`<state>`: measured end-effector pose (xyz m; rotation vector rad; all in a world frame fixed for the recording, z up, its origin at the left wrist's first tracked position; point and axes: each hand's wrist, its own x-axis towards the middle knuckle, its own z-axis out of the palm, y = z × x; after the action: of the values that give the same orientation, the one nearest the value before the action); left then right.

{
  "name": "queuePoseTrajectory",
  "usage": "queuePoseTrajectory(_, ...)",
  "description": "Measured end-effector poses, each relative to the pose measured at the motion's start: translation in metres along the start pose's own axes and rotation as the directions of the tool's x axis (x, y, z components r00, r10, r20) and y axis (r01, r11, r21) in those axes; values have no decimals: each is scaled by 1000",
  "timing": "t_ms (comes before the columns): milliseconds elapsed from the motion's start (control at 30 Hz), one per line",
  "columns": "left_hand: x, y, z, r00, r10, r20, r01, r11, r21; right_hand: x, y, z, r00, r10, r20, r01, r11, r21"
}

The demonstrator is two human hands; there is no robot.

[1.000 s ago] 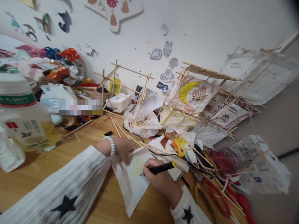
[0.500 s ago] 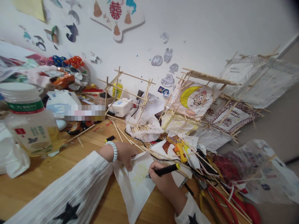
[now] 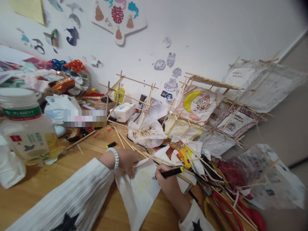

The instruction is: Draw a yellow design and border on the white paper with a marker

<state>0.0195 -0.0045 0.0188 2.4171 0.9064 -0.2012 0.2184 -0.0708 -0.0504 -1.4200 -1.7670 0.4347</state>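
One marker [image 3: 172, 172] (right grip [image 3: 166, 182]); one paper [image 3: 141, 192].

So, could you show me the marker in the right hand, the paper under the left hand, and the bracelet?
Marker [image 3: 171, 172]: head view, on the black barrel.
Paper [image 3: 141, 204]: head view, on its blank lower part.
Bracelet [image 3: 116, 157]: head view, on its pale beads.

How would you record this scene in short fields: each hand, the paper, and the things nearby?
left hand: touches white paper sheet; wears pale beaded bracelet
right hand: holds black, yellow-ended marker pen
paper: pale yellow drawing
table: brown wood
picture left: clear plastic bottle with white lid
behind hands: thin wooden stick frame
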Motion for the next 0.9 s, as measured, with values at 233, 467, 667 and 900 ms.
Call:
queuePoseTrajectory(233, 0, -3, 2, 1000, 16, -17, -17, 999, -47, 1, -2, -1, 999, 37, -9, -36, 999, 38)
queuePoseTrajectory(467, 3, -8, 5, 999, 32, -25, -33, 999, -21, 0, -4, 1, 1000, -12, 12, 11, 999, 32)
queuePoseTrajectory(667, 1, -7, 2, 998, 51, 21, -50, 998, -47, 1, -3, -5, 996, -33, -85, 41, 995, 90)
queuePoseTrajectory(900, 1, -17, 1, 975, 219, 45, -192, 921, -339, 7, 5, -11, 992, -96, -85, 104, 989, 102)
